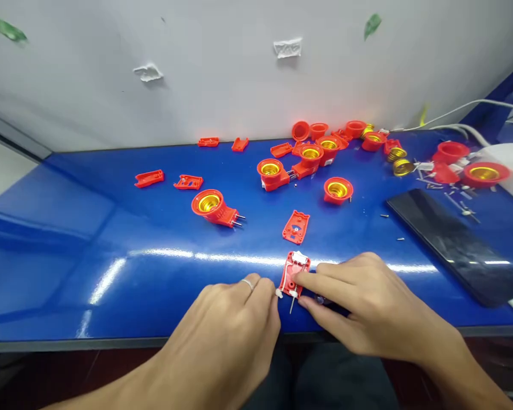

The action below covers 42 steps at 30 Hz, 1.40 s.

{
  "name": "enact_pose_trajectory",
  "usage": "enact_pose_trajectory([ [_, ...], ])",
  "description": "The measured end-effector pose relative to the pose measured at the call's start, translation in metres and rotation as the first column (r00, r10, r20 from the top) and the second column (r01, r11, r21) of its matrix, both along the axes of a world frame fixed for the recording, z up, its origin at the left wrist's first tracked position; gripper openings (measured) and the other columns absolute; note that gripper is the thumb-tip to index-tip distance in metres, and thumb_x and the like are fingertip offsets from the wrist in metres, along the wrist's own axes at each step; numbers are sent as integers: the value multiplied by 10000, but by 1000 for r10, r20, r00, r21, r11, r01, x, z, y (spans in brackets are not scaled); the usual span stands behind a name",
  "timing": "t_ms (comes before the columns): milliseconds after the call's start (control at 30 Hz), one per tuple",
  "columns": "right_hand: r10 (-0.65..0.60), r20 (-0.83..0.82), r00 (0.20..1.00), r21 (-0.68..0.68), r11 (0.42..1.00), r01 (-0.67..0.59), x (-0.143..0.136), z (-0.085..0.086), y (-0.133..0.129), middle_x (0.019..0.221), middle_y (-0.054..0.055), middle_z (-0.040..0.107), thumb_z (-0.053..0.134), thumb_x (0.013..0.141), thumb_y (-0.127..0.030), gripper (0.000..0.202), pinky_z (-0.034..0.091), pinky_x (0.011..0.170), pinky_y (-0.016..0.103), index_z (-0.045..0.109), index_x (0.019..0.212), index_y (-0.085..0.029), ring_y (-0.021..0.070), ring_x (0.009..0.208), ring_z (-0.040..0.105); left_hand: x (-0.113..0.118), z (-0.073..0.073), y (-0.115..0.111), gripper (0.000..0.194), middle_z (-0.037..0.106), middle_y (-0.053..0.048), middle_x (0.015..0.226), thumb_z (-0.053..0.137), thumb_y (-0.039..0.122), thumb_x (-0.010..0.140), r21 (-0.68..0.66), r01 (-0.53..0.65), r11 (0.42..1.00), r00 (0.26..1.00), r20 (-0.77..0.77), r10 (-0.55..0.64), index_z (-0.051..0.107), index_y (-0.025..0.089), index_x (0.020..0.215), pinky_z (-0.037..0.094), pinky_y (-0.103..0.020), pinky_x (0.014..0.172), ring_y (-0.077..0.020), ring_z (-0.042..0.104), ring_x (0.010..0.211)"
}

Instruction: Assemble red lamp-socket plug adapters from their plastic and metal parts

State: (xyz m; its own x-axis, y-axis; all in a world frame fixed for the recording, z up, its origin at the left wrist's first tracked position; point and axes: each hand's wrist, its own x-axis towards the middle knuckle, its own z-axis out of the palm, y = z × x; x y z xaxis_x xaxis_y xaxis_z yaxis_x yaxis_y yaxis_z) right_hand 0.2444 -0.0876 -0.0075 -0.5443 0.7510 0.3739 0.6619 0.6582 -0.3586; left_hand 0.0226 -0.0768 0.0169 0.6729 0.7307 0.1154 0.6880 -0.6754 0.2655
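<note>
A red plastic housing [288, 279] lies on the blue table near its front edge, with a white switch [300, 258] at its far end, a white wire along its left side and a metal pin sticking out toward me. My left hand [235, 324] is closed at the housing's lower left corner, its fingertips at a small white piece [279, 293]. My right hand [359, 302] holds the housing from the right, index finger pressed on its inside and thumb at its lower edge. Just beyond lies a red cover plate [296, 228].
Red lamp sockets with gold threads, one a plug-in socket [214, 208], stand across the blue table [154, 296]. Several red covers lie toward the wall. A black phone [457, 245], loose screws, pins and a white device [511, 165] with cables are at the right.
</note>
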Motion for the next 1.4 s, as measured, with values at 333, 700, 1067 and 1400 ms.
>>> enact_pose_trajectory([
  [333,7,12,1000,-1,1000,-7,3,-4,0,834,-29,711,589,930,-179,251,318,572,316,644,1173,-209,142,651,624,9,-3,1,255,554,60,552,468,151,924,-37,-75,996,991,106,79,514,202,679,284,-271,412,-88,412,365],
  [700,16,-3,1000,4,1000,-16,3,-5,-3,766,-32,662,595,914,-144,246,331,562,307,638,1150,-197,136,604,571,11,-8,2,269,385,71,525,448,136,934,-8,-55,998,996,67,55,419,230,684,229,-314,468,-131,335,407],
  [1067,33,-7,999,19,999,-33,2,-6,-2,742,-39,631,564,960,-184,206,307,541,321,626,1156,-190,125,573,531,15,1,6,294,426,44,487,429,139,875,-133,-77,988,997,-6,77,352,223,604,148,-316,477,-124,303,389],
  [1400,35,-20,999,18,999,-34,2,-5,-1,777,-34,653,587,954,-178,231,315,539,322,631,1181,-190,127,598,565,9,11,19,281,470,44,497,476,151,873,-209,-14,978,986,-167,-21,430,205,601,139,-302,436,-107,301,389],
])
